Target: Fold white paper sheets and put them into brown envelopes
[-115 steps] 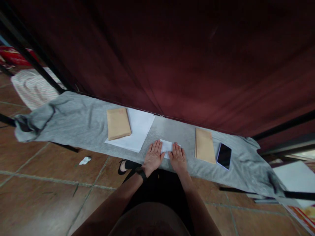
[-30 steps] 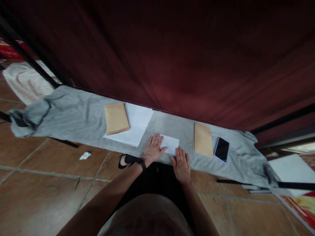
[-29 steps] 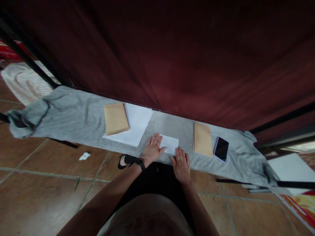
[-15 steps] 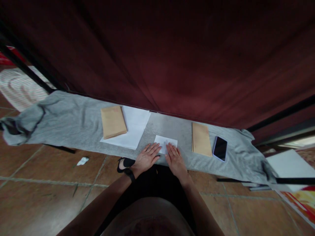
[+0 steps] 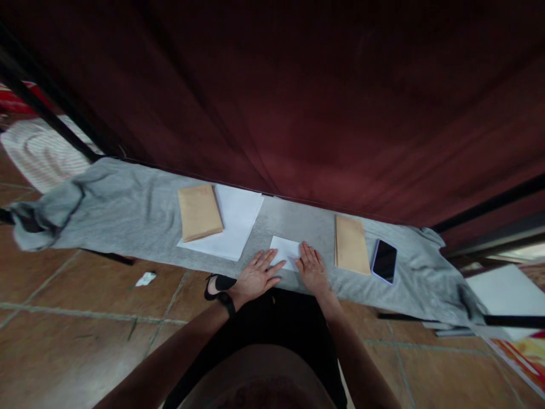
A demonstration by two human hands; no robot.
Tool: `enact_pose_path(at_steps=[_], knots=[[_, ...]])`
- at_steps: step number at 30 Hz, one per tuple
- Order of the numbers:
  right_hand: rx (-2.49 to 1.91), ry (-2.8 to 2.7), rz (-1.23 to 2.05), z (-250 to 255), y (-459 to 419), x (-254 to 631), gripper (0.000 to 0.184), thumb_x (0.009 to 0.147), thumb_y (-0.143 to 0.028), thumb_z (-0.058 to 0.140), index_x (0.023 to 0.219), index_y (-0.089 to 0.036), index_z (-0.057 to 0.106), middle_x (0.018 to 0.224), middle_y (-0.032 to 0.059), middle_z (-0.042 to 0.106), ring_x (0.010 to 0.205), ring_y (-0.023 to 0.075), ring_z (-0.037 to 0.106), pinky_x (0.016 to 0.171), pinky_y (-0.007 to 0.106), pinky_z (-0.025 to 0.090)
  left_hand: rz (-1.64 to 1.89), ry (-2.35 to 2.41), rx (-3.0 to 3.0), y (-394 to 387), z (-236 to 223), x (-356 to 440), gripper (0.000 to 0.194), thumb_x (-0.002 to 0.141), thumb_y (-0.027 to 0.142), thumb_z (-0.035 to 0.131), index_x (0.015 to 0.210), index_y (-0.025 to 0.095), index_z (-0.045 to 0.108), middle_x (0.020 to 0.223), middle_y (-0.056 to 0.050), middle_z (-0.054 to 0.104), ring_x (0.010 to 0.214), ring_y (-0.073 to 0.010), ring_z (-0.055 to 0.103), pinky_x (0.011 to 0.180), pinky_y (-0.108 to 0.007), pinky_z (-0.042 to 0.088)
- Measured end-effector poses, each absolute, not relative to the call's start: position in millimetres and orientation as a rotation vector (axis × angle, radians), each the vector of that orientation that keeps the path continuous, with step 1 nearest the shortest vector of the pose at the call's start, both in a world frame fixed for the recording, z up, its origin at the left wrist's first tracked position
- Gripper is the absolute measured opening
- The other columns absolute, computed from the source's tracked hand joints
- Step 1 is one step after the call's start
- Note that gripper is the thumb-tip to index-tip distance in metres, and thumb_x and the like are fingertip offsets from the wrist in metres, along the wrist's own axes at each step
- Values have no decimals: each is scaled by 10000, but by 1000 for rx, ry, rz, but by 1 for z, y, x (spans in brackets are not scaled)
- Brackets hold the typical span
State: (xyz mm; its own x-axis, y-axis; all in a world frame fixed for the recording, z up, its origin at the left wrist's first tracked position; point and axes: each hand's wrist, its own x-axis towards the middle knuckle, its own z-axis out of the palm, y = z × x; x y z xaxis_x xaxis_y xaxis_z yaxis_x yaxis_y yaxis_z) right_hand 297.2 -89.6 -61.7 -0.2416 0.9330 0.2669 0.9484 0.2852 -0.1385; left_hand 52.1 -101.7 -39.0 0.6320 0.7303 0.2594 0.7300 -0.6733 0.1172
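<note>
A small white piece of paper [image 5: 286, 251], seemingly folded, lies flat on the grey cloth between my hands. My left hand [image 5: 256, 275] rests flat with its fingers stretched over the paper's left edge. At the right edge lies my right hand [image 5: 313, 267], fingers out straight, pressing on the paper's side. Left of them, a stack of brown envelopes [image 5: 200, 212] sits on top of larger white sheets [image 5: 238, 221]. Another pile of brown envelopes [image 5: 352, 244] is to the right of my right hand.
A phone [image 5: 384, 261] lies right of the envelopes. Grey cloth [image 5: 128, 204] covers the narrow bench, with a dark red panel [image 5: 298, 113] rising behind it. A scrap of white tissue [image 5: 145, 279] is on the tiled floor [image 5: 85, 335].
My right hand has slid rightward across the paper to its right edge, uncovering more of it. My left hand stays at the left edge. The whole view has shifted slightly.
</note>
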Motion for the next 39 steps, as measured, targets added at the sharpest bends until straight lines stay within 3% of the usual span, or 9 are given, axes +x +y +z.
enact_pose_path(at_steps=[5,10,13,23,31,39], knots=[[-1550,-2352,81,-52,-84,279,521,1066,-346,314,1540,-146,397,1576,123,417,1475,247,372,1220,484,286,494,1263,2854,-101,-43,53,524,995,480,516,1486,301,477,1598,-109,397,1484,-260,359,1220,-481,290],[-1309,-2548,320,-46,-75,243,499,1077,-317,248,1527,-184,418,1577,66,431,1471,171,376,1231,421,286,545,1291,2872,-103,-49,53,418,977,452,553,1282,185,656,1450,-164,564,1398,-285,479,1197,-475,340],[-1340,-2532,308,-46,-66,235,491,1079,-314,253,1506,-181,453,1577,63,429,1472,183,375,1228,428,283,568,1294,2869,-104,-50,52,382,973,450,558,1237,202,678,1366,-142,627,1328,-282,545,1175,-478,376],[-1560,-2431,184,-54,-52,231,551,1074,-395,287,1546,-126,373,1610,97,364,1495,218,332,1226,425,265,579,1321,2815,-104,-48,53,400,972,462,546,1274,227,664,1410,-120,607,1336,-269,542,1174,-474,382],[-1717,-2247,-39,-69,-83,257,590,1061,-398,313,1550,-70,345,1581,181,397,1482,267,344,1198,467,277,585,1336,2799,-104,-49,55,552,993,485,493,1455,185,509,1515,-110,516,1421,-242,460,1203,-442,346],[-1845,-2107,-180,-71,-108,282,600,1065,-402,311,1536,-33,351,1552,229,427,1448,294,387,1179,486,285,600,1367,2818,-105,-50,57,486,1028,402,445,1430,139,519,1502,-128,526,1417,-241,467,1199,-444,361]])
